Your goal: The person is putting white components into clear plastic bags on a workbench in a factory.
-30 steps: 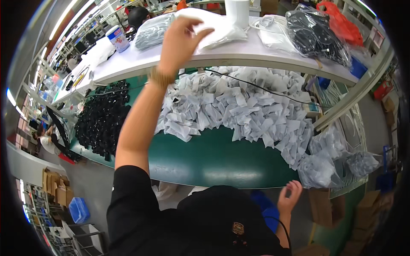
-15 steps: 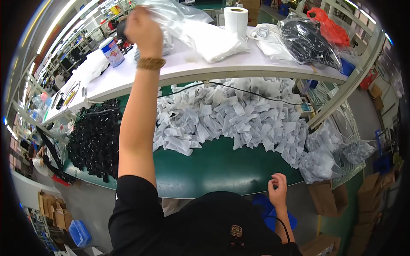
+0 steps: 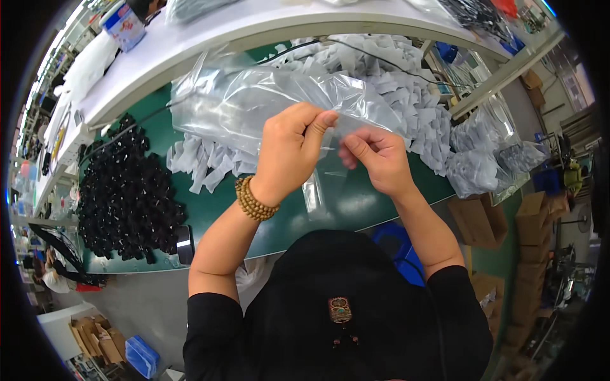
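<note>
A large clear plastic bag (image 3: 222,108) stretches across the green table in front of me. My left hand (image 3: 292,146), with a beaded bracelet (image 3: 255,200) at the wrist, pinches the bag's edge between thumb and fingers. Close on its right, my right hand (image 3: 380,157) is closed with curled fingers against the bag; its fingertips are smeared by motion, so what they grip is hidden. Beneath and behind the bag lies a heap of small whitish-grey packets (image 3: 429,127). To the left is a pile of small black parts (image 3: 127,197).
A white shelf (image 3: 267,28) spans the far side, carrying a blue-and-white canister (image 3: 122,26). A black cable (image 3: 394,62) runs beneath it. A dark flat device (image 3: 185,244) lies by the black pile. Bagged packets (image 3: 473,171) and cardboard boxes (image 3: 476,219) are at the right.
My left hand has come down from above the shelf, bringing the clear bag over the table. My right hand has risen from the table's front edge to meet it. The view has tilted down.
</note>
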The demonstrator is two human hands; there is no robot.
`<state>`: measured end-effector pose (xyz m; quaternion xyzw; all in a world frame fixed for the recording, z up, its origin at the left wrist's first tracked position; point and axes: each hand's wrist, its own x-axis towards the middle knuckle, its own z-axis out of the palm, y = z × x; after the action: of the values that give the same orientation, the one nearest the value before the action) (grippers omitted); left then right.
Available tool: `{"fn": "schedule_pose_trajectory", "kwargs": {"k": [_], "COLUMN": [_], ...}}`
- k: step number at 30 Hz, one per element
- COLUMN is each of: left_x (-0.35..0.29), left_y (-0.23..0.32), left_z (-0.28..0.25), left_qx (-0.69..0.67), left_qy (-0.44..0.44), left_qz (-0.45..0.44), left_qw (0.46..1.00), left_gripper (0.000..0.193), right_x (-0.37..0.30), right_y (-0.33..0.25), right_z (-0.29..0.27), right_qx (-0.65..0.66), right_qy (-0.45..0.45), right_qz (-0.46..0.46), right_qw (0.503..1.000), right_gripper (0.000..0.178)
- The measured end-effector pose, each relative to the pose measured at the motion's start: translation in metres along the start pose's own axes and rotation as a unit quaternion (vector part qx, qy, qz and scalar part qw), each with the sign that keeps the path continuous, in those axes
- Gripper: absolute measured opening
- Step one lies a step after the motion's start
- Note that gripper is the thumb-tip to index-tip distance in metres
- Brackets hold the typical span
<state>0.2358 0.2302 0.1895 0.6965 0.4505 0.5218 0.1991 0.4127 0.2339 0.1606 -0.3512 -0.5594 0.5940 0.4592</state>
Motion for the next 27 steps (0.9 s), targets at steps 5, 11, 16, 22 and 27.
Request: {"fn": "schedule_pose_trajectory", "kwargs": {"k": [5,11,16,22,27], "left_x": [-0.043,-0.086,-0.102,-0.134,-0.186], "left_y": [-0.068,-0.119,-0.105,-0.115,-0.165], "left_z": [-0.003,0.003,0.011,0.002,0.006], "left_qx": [0.019,-0.292,-0.094,0.079,0.262], "left_qy": [0.070,-0.004,-0.207,-0.245,-0.054], "left_qz": [-0.064,-0.385,-0.289,-0.092,-0.124], "left_qw": [0.995,0.876,0.930,0.962,0.956], "left_gripper": [0.026,0.045,0.032,0.021,0.023], "right_x": [-0.020,-0.049,-0.044,-0.043,-0.075], "right_y": [0.062,0.113,0.095,0.133,0.157], "right_z": [-0.003,-0.005,0.044,0.020,0.004], "right_qx": [-0.089,-0.361,-0.417,-0.427,-0.456], "right_qy": [-0.029,0.028,0.124,0.007,0.027], "right_qz": [0.069,0.134,-0.146,-0.049,0.026], "right_qw": [0.993,0.923,0.889,0.903,0.889], "right_gripper": [0.023,0.022,0.029,0.024,0.020]}}
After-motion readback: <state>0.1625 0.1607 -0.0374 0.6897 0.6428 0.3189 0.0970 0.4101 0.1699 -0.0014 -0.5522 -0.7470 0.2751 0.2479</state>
